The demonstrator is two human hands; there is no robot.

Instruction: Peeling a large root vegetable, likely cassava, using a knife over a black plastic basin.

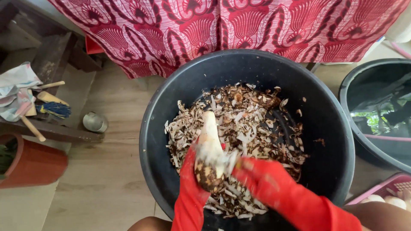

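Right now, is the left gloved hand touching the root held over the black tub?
Touching. The head view shows the left hand in its red glove wrapped around the lower, unpeeled end of the root, with no gap between them, above the black tub.

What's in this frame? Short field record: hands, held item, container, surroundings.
left hand: red glove, grips root from below
right hand: red glove, at the root's lower part, blurred
root: pale upper part peeled, lower end brown
tub: black, round, holds peelings
second tub: black, at right, holds water
cloth: red patterned, behind tub
pot: terracotta, at left
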